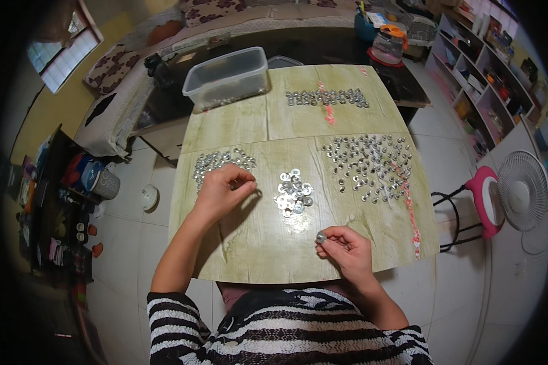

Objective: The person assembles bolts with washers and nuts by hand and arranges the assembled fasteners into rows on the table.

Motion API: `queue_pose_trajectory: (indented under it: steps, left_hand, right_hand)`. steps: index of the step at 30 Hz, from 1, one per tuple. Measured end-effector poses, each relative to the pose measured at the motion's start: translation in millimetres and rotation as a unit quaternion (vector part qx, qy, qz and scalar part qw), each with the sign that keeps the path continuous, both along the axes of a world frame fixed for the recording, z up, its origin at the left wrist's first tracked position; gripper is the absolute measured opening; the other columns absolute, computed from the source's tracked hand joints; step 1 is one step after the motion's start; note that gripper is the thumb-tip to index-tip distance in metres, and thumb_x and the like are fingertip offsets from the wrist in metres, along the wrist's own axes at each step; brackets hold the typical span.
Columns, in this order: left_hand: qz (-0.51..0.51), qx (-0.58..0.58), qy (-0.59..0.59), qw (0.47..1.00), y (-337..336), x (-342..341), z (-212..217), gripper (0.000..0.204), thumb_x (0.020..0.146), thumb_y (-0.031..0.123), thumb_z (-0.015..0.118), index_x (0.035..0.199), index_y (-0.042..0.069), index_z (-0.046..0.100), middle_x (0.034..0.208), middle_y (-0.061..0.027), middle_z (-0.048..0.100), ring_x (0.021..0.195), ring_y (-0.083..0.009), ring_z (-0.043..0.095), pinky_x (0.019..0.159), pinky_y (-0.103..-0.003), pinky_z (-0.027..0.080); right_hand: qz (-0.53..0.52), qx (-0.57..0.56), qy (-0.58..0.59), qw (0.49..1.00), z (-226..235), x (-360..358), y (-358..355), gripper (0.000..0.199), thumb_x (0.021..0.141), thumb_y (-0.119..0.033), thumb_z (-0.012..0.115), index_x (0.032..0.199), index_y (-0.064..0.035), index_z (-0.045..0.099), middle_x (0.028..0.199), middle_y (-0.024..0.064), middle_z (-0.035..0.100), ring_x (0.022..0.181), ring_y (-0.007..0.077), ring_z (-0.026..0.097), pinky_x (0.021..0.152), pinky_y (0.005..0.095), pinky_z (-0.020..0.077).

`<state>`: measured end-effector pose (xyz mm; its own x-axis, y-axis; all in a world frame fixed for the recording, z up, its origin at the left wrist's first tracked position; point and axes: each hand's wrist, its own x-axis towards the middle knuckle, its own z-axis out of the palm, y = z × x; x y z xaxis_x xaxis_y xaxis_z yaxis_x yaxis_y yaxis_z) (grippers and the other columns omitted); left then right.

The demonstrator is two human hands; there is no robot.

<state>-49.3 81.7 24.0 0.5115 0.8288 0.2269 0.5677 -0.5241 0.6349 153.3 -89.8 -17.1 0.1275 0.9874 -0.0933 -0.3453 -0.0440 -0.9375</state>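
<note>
Washers (294, 193) piled on tabletop (256, 249), right hand (351, 248) near front edge, fingers pinching small round metal piece (321, 236), left hand (219, 188) at cluster of small metal parts (215, 159), fingers narrow, any held item indiscernible.

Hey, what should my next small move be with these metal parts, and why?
I'd probably bring your left hand over to your right hand: the right pinches a washer-like metal piece near the front edge of the table, while the left hovers apart, by the cluster of small nut-like parts. That would put both hands at the piece, though I can't tell whether the left holds anything.
</note>
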Motion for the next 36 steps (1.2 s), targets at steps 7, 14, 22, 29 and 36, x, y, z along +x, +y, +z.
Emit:
queue_pose_trajectory:
  steps: [7, 14, 22, 29, 36]
  left_hand:
    - [-0.150, -0.338, -0.167, 0.914, -51, 42, 6, 0.012, 0.073, 0.004, 0.062, 0.085, 0.000, 0.061, 0.076, -0.0026, 0.059, 0.067, -0.0054, 0.054, 0.057, -0.017, 0.042]
    - [-0.187, -0.383, -0.168, 0.889, -65, 53, -5, 0.014, 0.075, 0.007, 0.061, 0.087, 0.000, 0.061, 0.078, -0.0032, 0.059, 0.070, -0.0070, 0.054, 0.062, -0.019, 0.043]
    - [-0.218, -0.315, -0.177, 0.907, -66, 55, -7, 0.012, 0.074, 0.004, 0.061, 0.085, 0.000, 0.061, 0.078, -0.0052, 0.058, 0.071, -0.0099, 0.055, 0.062, -0.020, 0.044]
    - [-0.217, -0.288, -0.211, 0.909, -68, 54, -11, 0.011, 0.071, -0.001, 0.062, 0.081, 0.000, 0.061, 0.078, -0.0076, 0.058, 0.071, -0.0129, 0.055, 0.062, -0.022, 0.044]
    - [-0.243, -0.196, -0.222, 0.924, -71, 54, -16, 0.008, 0.070, -0.001, 0.062, 0.078, -0.001, 0.059, 0.079, -0.0076, 0.058, 0.072, -0.0122, 0.055, 0.063, -0.021, 0.044]
  right_hand:
    - [-0.013, 0.012, -0.005, 1.000, -6, -2, 1, 0.017, 0.079, -0.005, 0.054, 0.094, 0.0024, 0.053, 0.079, 0.0043, 0.057, 0.069, 0.0076, 0.055, 0.060, 0.0184, 0.0458]
    - [-0.012, 0.011, -0.005, 1.000, -2, -1, 1, 0.016, 0.081, -0.005, 0.053, 0.095, 0.0025, 0.053, 0.079, 0.0048, 0.057, 0.070, 0.0079, 0.056, 0.061, 0.0185, 0.0463]
    - [-0.015, 0.005, -0.025, 1.000, -3, -1, 0, 0.016, 0.081, -0.004, 0.052, 0.094, 0.0039, 0.053, 0.079, 0.0055, 0.057, 0.070, 0.0086, 0.056, 0.062, 0.0185, 0.0466]
    - [-0.009, 0.006, -0.061, 0.998, -4, -2, 1, 0.015, 0.081, -0.004, 0.052, 0.094, 0.0040, 0.053, 0.079, 0.0058, 0.058, 0.070, 0.0086, 0.057, 0.061, 0.0185, 0.0470]
    - [-0.013, 0.005, -0.052, 0.999, -2, -4, 0, 0.016, 0.081, -0.005, 0.052, 0.094, 0.0036, 0.053, 0.078, 0.0061, 0.058, 0.071, 0.0096, 0.058, 0.060, 0.0190, 0.0473]
